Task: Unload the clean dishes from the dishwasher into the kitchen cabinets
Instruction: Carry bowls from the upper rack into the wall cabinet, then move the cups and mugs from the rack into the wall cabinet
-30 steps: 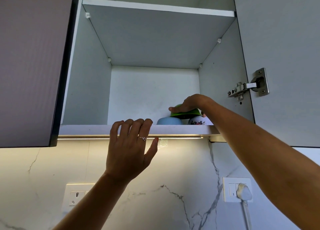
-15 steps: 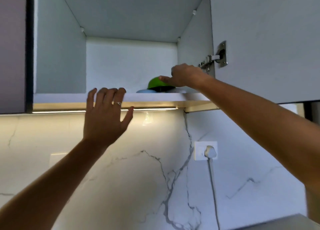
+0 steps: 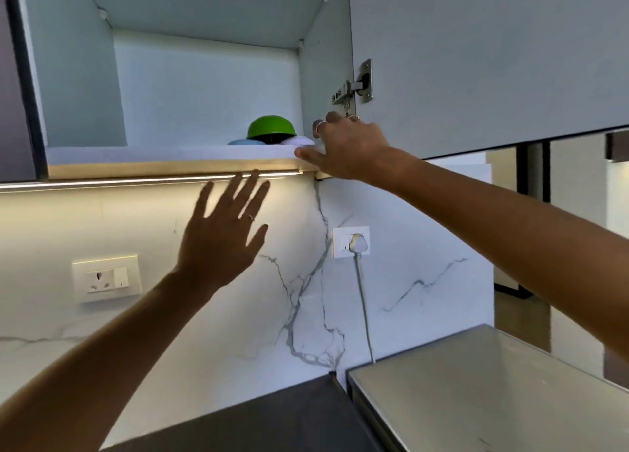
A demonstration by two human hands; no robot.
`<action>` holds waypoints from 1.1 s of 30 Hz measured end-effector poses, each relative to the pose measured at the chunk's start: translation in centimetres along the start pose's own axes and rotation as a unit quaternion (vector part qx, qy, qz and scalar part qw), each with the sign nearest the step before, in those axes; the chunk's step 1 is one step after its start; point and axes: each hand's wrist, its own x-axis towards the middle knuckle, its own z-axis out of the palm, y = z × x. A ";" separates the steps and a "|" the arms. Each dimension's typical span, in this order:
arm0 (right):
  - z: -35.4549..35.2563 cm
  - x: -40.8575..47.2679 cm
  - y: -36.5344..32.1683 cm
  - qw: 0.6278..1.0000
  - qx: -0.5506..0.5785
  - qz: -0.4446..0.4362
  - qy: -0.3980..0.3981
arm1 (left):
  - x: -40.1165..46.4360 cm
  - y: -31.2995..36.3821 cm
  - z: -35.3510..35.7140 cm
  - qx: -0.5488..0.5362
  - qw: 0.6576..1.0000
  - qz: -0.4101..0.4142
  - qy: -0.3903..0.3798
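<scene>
Up in the open cabinet (image 3: 78,77) a bright green bowl (image 3: 271,130) sits upside down, its rounded bottom up and glossy. It rests on two other upturned bowls: a pale blue bowl (image 3: 245,142) on the left and a white bowl (image 3: 299,141) on the right. Only their tops show over the front edge of the shelf (image 3: 163,152). The stack sits toward the right side of the shelf, near the cabinet's right wall.

The right hand (image 3: 343,150) reaches up at the shelf's right front corner, just beside the bowls but apart from them. It holds nothing; the thumb points left along the shelf edge, and the fingers lie loosely bent near the open door (image 3: 493,53) below its hinge (image 3: 357,89).

The left hand (image 3: 224,233) hangs in the air below the light strip (image 3: 136,180), palm toward the marble wall (image 3: 238,315), fingers spread and straight, blurred, gripping nothing.
</scene>
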 end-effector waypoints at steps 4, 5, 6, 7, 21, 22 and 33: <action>-0.3 -5.3 0.1 1.000 -0.017 -0.003 0.002 | -1.9 2.9 -1.8 -0.018 0.993 0.106 -0.049; -0.3 -6.6 0.4 1.000 -0.020 0.003 -0.003 | -2.3 3.6 -2.3 -0.019 0.990 0.130 -0.060; -0.3 -8.1 0.7 1.000 -0.022 0.011 -0.011 | -2.7 4.3 -2.8 -0.023 0.987 0.146 -0.068; -0.2 -9.6 1.1 0.999 -0.024 0.021 -0.022 | -3.1 5.0 -3.3 -0.032 0.984 0.154 -0.079; 4.5 -41.2 6.7 0.893 0.128 0.322 -0.288 | -12.1 23.6 -12.0 -0.275 0.912 0.226 -0.205; 4.7 -43.4 7.0 0.878 0.132 0.344 -0.307 | -13.0 24.7 -12.7 -0.288 0.900 0.242 -0.219; 4.0 -60.3 10.3 0.720 0.218 0.621 -0.221 | -20.2 37.8 -16.7 -0.389 0.809 0.268 -0.349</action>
